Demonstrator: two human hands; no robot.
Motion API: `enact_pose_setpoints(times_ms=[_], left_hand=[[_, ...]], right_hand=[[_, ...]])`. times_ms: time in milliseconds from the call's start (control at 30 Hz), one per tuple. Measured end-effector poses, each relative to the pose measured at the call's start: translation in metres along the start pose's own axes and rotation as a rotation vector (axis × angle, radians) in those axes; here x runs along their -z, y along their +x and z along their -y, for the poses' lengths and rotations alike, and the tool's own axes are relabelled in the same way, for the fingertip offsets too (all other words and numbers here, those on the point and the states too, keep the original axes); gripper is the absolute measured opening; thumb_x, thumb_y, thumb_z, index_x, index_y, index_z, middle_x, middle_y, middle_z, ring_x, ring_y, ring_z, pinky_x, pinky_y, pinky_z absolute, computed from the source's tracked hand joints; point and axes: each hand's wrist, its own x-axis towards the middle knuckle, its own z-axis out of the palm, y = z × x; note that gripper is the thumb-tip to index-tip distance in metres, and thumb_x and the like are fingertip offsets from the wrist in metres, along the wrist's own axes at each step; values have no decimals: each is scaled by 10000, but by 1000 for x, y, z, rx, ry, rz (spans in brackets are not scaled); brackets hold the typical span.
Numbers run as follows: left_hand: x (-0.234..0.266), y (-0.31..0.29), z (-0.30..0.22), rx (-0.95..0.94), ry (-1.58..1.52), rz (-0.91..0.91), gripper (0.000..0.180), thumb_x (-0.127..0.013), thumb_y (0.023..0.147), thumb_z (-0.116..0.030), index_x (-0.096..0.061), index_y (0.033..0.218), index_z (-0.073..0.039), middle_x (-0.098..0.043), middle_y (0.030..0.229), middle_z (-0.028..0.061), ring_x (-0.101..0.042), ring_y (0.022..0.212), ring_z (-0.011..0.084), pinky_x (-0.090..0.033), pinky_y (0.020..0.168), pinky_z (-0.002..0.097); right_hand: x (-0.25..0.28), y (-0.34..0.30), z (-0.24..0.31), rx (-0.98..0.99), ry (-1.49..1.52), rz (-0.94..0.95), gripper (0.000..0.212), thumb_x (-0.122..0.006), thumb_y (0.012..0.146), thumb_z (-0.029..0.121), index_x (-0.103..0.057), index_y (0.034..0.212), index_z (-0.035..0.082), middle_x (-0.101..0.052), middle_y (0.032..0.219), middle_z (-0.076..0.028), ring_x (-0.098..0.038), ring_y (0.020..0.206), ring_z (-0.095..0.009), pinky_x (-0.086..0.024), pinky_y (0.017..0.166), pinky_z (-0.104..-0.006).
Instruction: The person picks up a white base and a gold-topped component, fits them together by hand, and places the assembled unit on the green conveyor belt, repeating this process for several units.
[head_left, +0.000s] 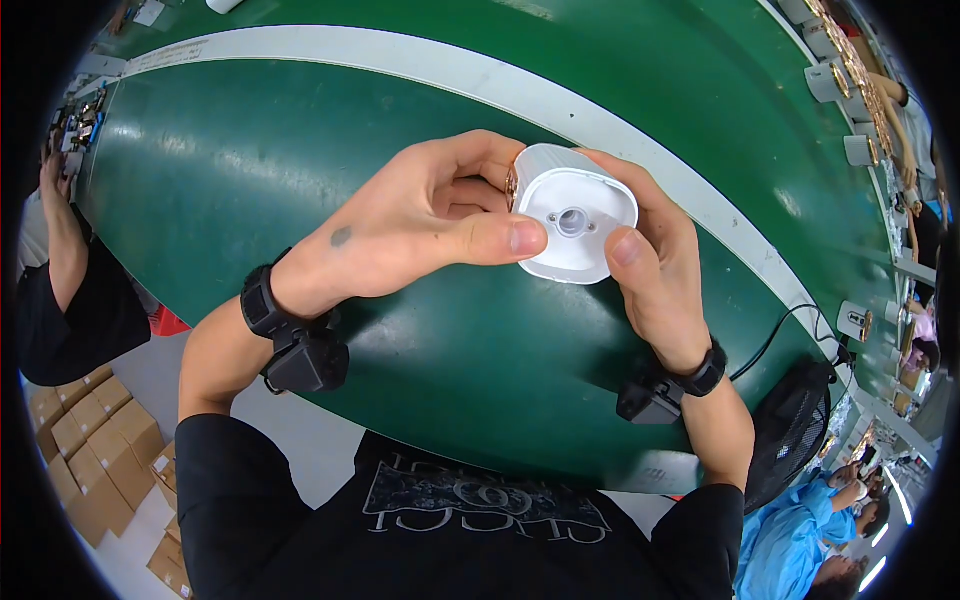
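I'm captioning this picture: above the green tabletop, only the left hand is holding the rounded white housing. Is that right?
Not quite: the head view shows the right hand holding the rounded white housing together with the left hand, above the green tabletop.

the left hand (405,218) and the right hand (658,265) gripped a white rounded housing (575,192) above the green work surface (450,350) — its recessed face, with a central round socket (573,222), was visible. a black strap (260,302) encircled each wrist.
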Motion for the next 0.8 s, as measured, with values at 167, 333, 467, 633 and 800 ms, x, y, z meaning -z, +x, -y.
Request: enact_pose_setpoints(times_ms=[167,333,467,633,800], left_hand=[[2,0,0,9,5,6,727,-829,846,-369,-521,1319,89,-635,1169,124,-634,1115,199,-520,953,332],[10,6,6,-110,-10,56,750,-855,812,-248,-479,1386,55,-574,1280,144,-616,1168,231,-523,974,355],[16,10,11,-270,53,133,802,-832,805,-81,-392,1471,-7,-502,1383,154,-583,1237,261,-513,1008,384],[15,3,13,-208,101,158,925,-772,810,63,-237,1552,-75,-429,1470,159,-537,1310,278,-488,1050,409],[12,2,15,-304,312,187,969,-770,823,52,-168,1567,-104,-400,1510,170,-526,1331,280,-466,1082,421]], right_hand=[[3,1,-1,7,129,33,784,-783,850,366,-463,1431,-52,-610,1298,-161,-619,1163,-225,-494,993,-360],[4,6,-12,233,-27,23,814,-857,797,189,-436,1458,-31,-566,1327,-139,-614,1190,-256,-499,1029,-383],[5,5,-11,499,-304,-37,909,-888,737,156,-403,1490,1,-529,1348,-131,-596,1231,-302,-475,1083,-420],[9,5,-7,500,-187,63,1011,-921,709,178,-343,1521,11,-465,1480,-133,-434,1415,-296,-356,1170,-444],[9,5,-6,296,-228,106,947,-881,739,133,-354,1519,31,-489,1450,-140,-474,1371,-276,-428,1097,-419]])
